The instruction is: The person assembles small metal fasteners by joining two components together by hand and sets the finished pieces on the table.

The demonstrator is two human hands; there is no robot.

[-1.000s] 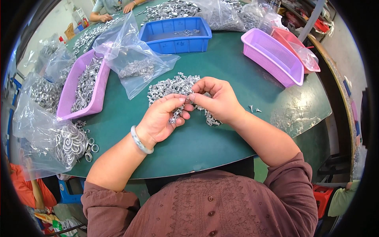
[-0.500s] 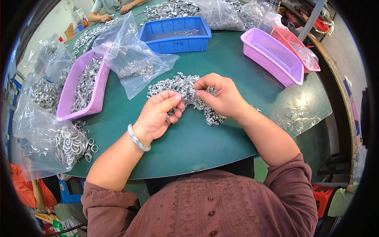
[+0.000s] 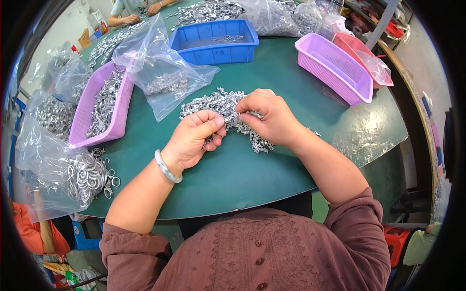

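Note:
A loose pile of small silver metal parts lies on the green tabletop in front of me. Over its near left side is my left hand, wearing a pale bangle; its thumb presses on the curled fingers. Silver bits show by those fingers, but I cannot tell whether they are held or lie behind. My right hand is closed in a pinch above the pile's right part, fingertips pointing left toward the left thumb. A small silver metal part shows at its fingertips, partly hidden.
Left of the pile stand a clear bag of small parts and a pink basket of metal pieces. Rings spill from another bag. A blue bin and a pink basket stand farther back. Another person's hands work at the far left.
Both hands stay over the pile in nearly the same pose; the right fingers have shifted slightly. The whole view has moved a few pixels.

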